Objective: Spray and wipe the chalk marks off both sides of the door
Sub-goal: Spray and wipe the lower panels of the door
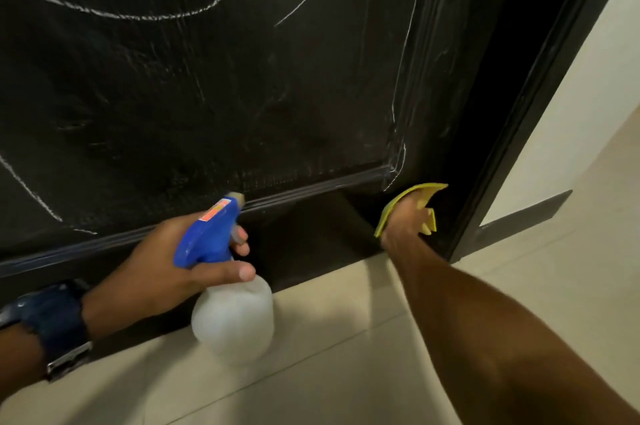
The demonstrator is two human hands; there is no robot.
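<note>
Left hand (156, 262) grips the neck of a spray bottle (230, 293), thumb curled across the front below the blue spray head (207, 234), fingertips (240, 241) wrapped round at the trigger; whether the trigger is squeezed, cannot tell. Bottle body is translucent white, hanging below the hand just above the pale tiled floor (346, 338), nozzle aimed away from the hand at the bottom rail of the dark door (242, 95). Orange sticker on top of the spray head. A dark wristwatch (52, 320) with a metal clasp sits on the left wrist. Right hand (403, 220) is stretched forward, well to the right of the left hand, pressing a yellow cloth (420, 203) against the door's lower right corner, just above the floor. Cloth lies under the palm, an edge sticking up above the fingers and bits showing between them; fingers look spread rather than clenched, but motion blur hides whether they pinch it. Door face fills everything above both hands. White chalk marks (194, 12) loop across the panel well above the left hand, another stroke runs up and right from the middle, one line follows the panel's right moulding down to the corner just above the right hand, and one slants down at the far left. Smeared, faint chalk haze covers the panel area between. Right of the right hand: the dark door frame (540, 95), then a cream wall (588, 95) with a dark skirting board (519, 220).
</note>
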